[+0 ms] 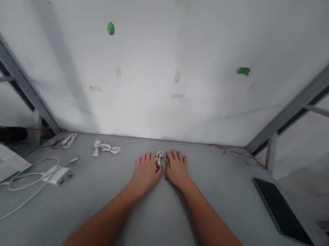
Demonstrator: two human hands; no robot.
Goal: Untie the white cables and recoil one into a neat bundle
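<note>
My left hand point(147, 171) lies palm down on the grey tabletop point(165, 225), fingers stretched out and thumb beside a small bundle of white cable point(159, 157). A thin dark tie is wrapped round the bundle's middle, and its loose end points toward my right hand point(178, 169). That hand also rests flat, fingers forward, just right of the tie. Whether either hand touches the bundle or tie, I cannot tell. Farther left lie two more tied white cable bundles, one upright in view point(96, 148) and one lying sideways point(110, 148).
At the back left is another coiled white cable point(69, 140). A white charger point(56, 174) with a long looped cord lies near a white box point(0, 164) on the left. A dark tablet or phone point(283, 211) lies at right. Behind stands a white wall point(142, 113).
</note>
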